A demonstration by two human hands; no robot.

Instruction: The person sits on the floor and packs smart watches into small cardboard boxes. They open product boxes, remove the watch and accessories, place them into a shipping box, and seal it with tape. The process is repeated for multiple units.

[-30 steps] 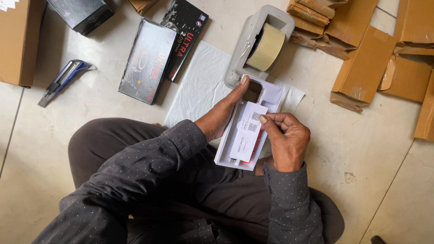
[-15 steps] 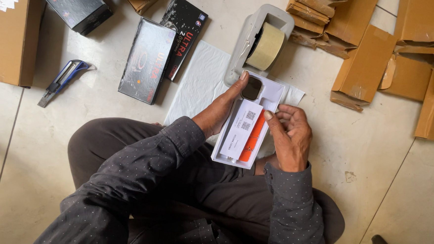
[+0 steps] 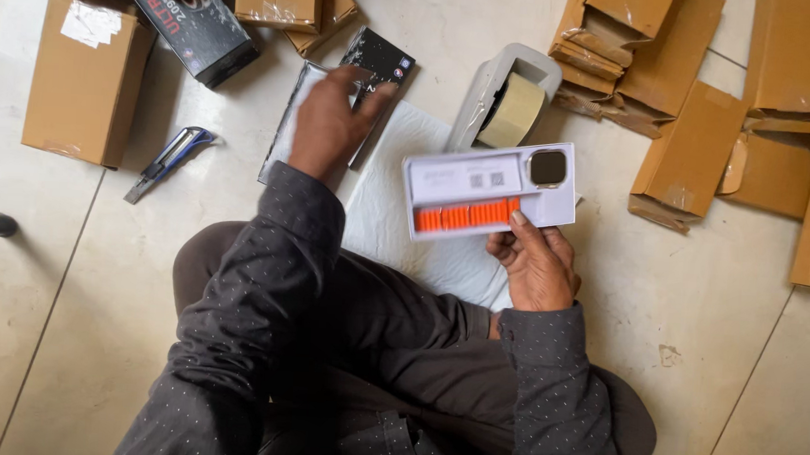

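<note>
My right hand [image 3: 534, 266] holds a long white tray [image 3: 488, 189] level above my lap; the tray carries a smartwatch face, an orange strap and a white card. My left hand [image 3: 329, 122] is stretched out to the floor in front of me, its fingers resting on a flat black box lid [image 3: 290, 134]. Whether it grips the lid I cannot tell. A second black box [image 3: 378, 58] lies just right of that lid. Below the tray a white padded sheet [image 3: 395, 208] is spread on the tiles.
A grey tape dispenser with a brown tape roll [image 3: 508, 102] stands behind the tray. A blue box cutter [image 3: 166, 161] lies on the left, beside a cardboard box [image 3: 85, 80]. Flattened cartons [image 3: 696, 141] are heaped at the right. A black printed carton [image 3: 185, 20] lies at the top left.
My left hand left the tray and reached forward to the black lid. My right hand turned the tray from upright to lying sideways and lifted it.
</note>
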